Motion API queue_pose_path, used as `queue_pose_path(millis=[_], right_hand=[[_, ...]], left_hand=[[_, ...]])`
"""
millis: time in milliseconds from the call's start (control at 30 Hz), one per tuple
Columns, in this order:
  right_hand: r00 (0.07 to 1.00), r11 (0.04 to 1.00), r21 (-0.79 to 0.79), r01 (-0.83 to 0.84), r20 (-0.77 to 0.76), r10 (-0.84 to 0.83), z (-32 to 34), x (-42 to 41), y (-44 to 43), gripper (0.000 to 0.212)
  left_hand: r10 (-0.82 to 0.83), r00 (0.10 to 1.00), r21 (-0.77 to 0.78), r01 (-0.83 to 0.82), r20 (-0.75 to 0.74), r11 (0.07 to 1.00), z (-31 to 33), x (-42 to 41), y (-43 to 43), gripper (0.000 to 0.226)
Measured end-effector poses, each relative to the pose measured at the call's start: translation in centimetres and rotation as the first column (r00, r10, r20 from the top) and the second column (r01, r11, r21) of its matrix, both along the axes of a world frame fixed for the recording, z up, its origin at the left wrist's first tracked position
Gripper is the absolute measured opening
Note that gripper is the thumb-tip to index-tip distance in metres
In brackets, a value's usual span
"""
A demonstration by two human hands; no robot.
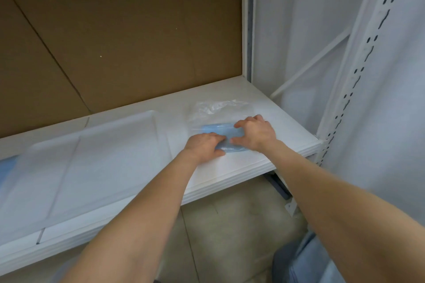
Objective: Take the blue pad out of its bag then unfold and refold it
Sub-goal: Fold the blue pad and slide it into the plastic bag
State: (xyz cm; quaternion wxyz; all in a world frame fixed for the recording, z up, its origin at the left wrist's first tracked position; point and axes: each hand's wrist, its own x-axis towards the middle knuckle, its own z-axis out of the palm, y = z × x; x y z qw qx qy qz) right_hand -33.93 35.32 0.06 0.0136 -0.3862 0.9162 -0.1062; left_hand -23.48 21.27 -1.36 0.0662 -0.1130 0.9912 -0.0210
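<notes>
– Both hands are down on it! Left hand (pixel 203 146) curls over the near-left end of the blue pad (pixel 216 130), thumb tucked along the near edge. Right hand (pixel 256 133) pinches the right end between thumb and bent fingers.

– And where's the pad lying?

– Flat and folded on the white shelf (pixel 241 167), close to its front edge, with the clear plastic bag (pixel 218 109) crumpled away toward 12 o'clock. The blue looks hazy, so I'd say film covers at least part of it. Whether it's free of the bag, I can't tell.

– So getting it out looks like the step in hand. Risks?

– Slippery film, for one. If the fingers grip plastic and pad together, a pull drags the whole bag along and nothing comes out. One hand needs the bag alone.

– And that front edge?

– Right there at 6 o'clock. Tug toward the body too fast and pad or bag could slide off to the floor. Also, the translucent tray (pixel 92 156) at 9 o'clock sits near, so an unfolding pad could sweep into it.
</notes>
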Motion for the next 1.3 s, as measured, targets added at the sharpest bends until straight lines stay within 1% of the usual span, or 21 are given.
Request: queue_pose_path(millis=[67,133,267,333,400,467,567,633,667,700,767,800,867,933,967,1000,1067,1133,1167,1233,1300], right_hand=[[0.995,0.995,0.081,-0.051,0.087,0.044,-0.5,0.2,-0.3,0.07],[0.994,0.986,0.155,-0.062,0.095,0.047,-1.0,0.2,-0.3,0.072],[0.998,0.988,0.147,-0.05,0.038,0.045,-1.8,0.0,-0.6,0.046],[1.0,0.995,0.1,-0.025,0.001,0.025,-1.8,-0.3,-0.8,0.034],[0.999,0.998,0.067,-0.007,-0.033,0.009,-1.4,-0.7,-0.9,0.031],[0.999,0.999,0.048,-0.012,-0.045,0.014,-0.8,-1.0,-0.9,0.028],[0.996,0.999,-0.034,0.03,-0.078,-0.033,-0.1,-1.3,-0.8,0.027],[0.989,0.973,-0.185,0.141,-0.02,-0.148,0.3,-1.7,-0.6,0.031],[0.973,0.93,-0.287,0.231,0.094,-0.212,0.4,-2.0,-0.5,0.036],[0.933,0.857,-0.395,0.331,0.274,-0.233,0.5,-2.2,-0.4,0.042],[0.78,0.651,-0.564,0.509,0.622,-0.071,0.2,-3.0,-0.6,0.051],[0.706,0.564,-0.587,0.581,0.708,0.009,0.1,-3.2,-0.8,0.051],[0.653,0.488,-0.575,0.657,0.757,0.013,0.1,-3.6,-1.2,0.047],[0.671,0.486,-0.549,0.68,0.733,-0.111,0.0,-4.1,-1.7,0.04],[0.684,0.495,-0.541,0.679,0.711,-0.161,-0.1,-4.3,-2.0,0.038],[0.694,0.51,-0.532,0.676,0.693,-0.197,-0.1,-4.3,-2.2,0.035],[0.706,0.543,-0.505,0.671,0.659,-0.26,-0.1,-4.2,-2.9,0.029],[0.716,0.569,-0.482,0.666,0.627,-0.307,-0.2,-4.2,-3.5,0.026],[0.719,0.579,-0.472,0.665,0.613,-0.327,-0.2,-4.2,-3.8,0.026],[0.713,0.58,-0.458,0.674,0.609,-0.347,-0.3,-4.5,-4.4,0.027],[0.702,0.583,-0.444,0.68,0.624,-0.343,-0.5,-4.8,-5.0,0.032]], left_hand=[[-0.047,0.999,-0.072,0.045,-0.026,0.996,0.3,-0.4,0.2,0.039],[-0.069,0.997,-0.131,0.063,-0.038,0.989,0.5,-0.8,0.3,0.033],[-0.042,0.994,-0.211,0.02,-0.099,0.977,0.4,-1.3,0.4,0.035],[0.008,0.993,-0.158,-0.026,-0.118,0.987,0.7,-1.6,0.1,0.032],[0.049,0.993,-0.031,-0.053,-0.108,0.998,1.1,-1.6,-0.5,0.031],[0.072,0.996,0.034,-0.071,-0.044,0.997,1.5,-1.5,-1.3,0.043],[0.199,0.979,0.135,-0.192,-0.036,0.972,2.1,-1.4,-2.7,0.023],[0.293,0.956,0.294,-0.27,-0.035,0.917,2.9,-1.4,-3.5,0.011],[0.325,0.945,0.379,-0.29,-0.03,0.879,3.3,-1.5,-4.0,0.016],[0.358,0.933,0.463,-0.305,-0.028,0.832,3.8,-1.6,-4.3,0.019],[0.412,0.91,0.619,-0.294,-0.053,0.728,4.8,-1.6,-4.7,0.016],[0.443,0.894,0.684,-0.283,-0.065,0.672,5.3,-1.5,-4.8,0.014],[0.522,0.85,0.791,-0.27,-0.072,0.549,6.0,-1.4,-4.7,0.013],[0.619,0.783,0.867,-0.26,-0.069,0.425,5.9,-1.5,-5.0,0.014],[0.662,0.744,0.869,-0.262,-0.095,0.419,5.6,-1.8,-5.5,0.017],[0.689,0.711,0.831,-0.294,-0.139,0.471,5.1,-2.0,-6.1,0.025],[0.657,0.718,0.61,-0.419,-0.231,0.673,4.4,-2.3,-6.5,0.04],[0.485,0.803,0.271,-0.409,-0.346,0.871,3.8,-2.6,-6.2,0.05],[0.38,0.846,0.163,-0.343,-0.374,0.925,3.5,-2.9,-5.8,0.054],[0.254,0.926,0.134,-0.224,-0.28,0.965,3.0,-3.5,-5.2,0.065],[0.244,0.967,0.215,-0.224,-0.07,0.95,2.1,-4.0,-5.1,0.08]])
